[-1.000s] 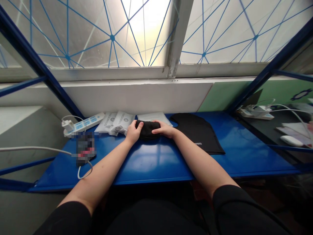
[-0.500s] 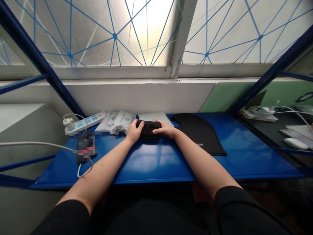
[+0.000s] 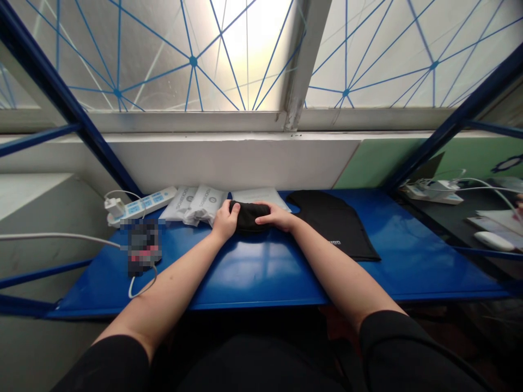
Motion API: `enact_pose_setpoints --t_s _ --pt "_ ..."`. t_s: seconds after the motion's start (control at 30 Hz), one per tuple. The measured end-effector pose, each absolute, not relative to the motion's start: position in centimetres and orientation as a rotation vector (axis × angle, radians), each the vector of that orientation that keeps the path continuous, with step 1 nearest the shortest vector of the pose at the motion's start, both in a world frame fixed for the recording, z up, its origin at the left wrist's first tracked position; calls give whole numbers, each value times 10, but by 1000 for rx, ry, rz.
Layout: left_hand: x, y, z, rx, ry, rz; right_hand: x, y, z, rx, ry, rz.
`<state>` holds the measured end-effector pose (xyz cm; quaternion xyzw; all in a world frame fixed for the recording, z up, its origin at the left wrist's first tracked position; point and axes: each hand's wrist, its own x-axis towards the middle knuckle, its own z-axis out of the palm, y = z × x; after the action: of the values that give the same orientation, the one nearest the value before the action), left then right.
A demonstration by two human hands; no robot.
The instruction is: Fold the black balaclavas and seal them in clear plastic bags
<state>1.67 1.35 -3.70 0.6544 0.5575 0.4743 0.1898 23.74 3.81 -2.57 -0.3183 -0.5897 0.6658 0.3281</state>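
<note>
Well, we can't see all of the soft, black cloth bundle (image 3: 249, 216), because our hands cover both of its ends. Our left hand (image 3: 224, 220) has its thumb on the near side, and most of its fingers are hidden. Our right hand (image 3: 279, 216) lays its thumb across the front, and its other fingers are hard to make out behind. So both hands hold the bundle, one at each end, and their grip is fairly narrow. We can't tell if the bundle is rolled or folded.

It is near the back of the shiny blue table (image 3: 261, 277), about in the middle. Its long way runs from left to right, much like the table's front edge, and its ends point at our two palms. We can't tell which end is its front.

Our right arm hides a bit of the big, flat, black cloth piece with pale letters (image 3: 327, 218), so we can't read the whole word. Behind our hands is a flat white packet (image 3: 259, 194), partly covered. Crinkly white plastic bags with grey print (image 3: 206, 202) sit just beside our left hand. Farther left, little squares blur a dark, flat thing (image 3: 143, 247), and its pale cable (image 3: 61, 236) is cut off at the side.
</note>
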Motion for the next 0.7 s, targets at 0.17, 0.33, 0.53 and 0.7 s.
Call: enact_pose_setpoints --t_s 0.17,0.33,0.53,0.7 --pt "16 14 -36 1855 1577 1324 238 39 -26 -853 -1561 1760" --pt "16 15 -38 1897 1557 1345 239 40 -28 -852 -1567 1765" --pt "16 16 -36 1863 1551 1357 238 40 -29 -887 -1581 1747" --pt "16 15 -32 1844 1565 1363 237 41 -28 -880 -1571 1772"
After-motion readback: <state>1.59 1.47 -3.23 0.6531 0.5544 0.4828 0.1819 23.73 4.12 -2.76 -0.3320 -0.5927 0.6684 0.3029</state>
